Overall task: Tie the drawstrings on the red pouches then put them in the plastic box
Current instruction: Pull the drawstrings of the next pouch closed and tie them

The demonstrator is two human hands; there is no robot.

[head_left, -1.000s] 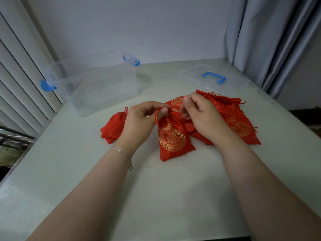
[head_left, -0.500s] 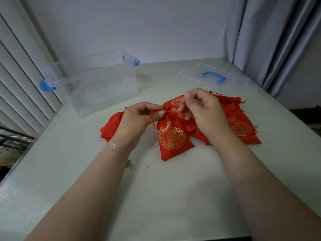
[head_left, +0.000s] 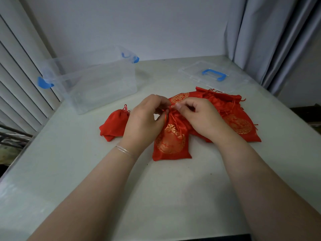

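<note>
A red pouch with a gold round pattern [head_left: 171, 141] lies on the table in front of me, its neck gathered. My left hand [head_left: 145, 121] and my right hand [head_left: 201, 119] meet over that neck, each pinching its red drawstring [head_left: 166, 114]. To the left lies a plain red pouch [head_left: 115, 125] with its cord bunched at the top. A heap of several more red pouches [head_left: 238, 119] spreads behind and to the right of my right hand. The clear plastic box [head_left: 97, 80] with blue latches stands open at the back left.
The box's clear lid [head_left: 213, 76] with a blue handle lies flat at the back right. The pale table [head_left: 165, 188] ends at a wall behind, slatted blinds on the left and grey curtains on the right.
My hands have come closer together over the pouch's neck, and the neck is now drawn in tighter. The pouch itself stays in place.
</note>
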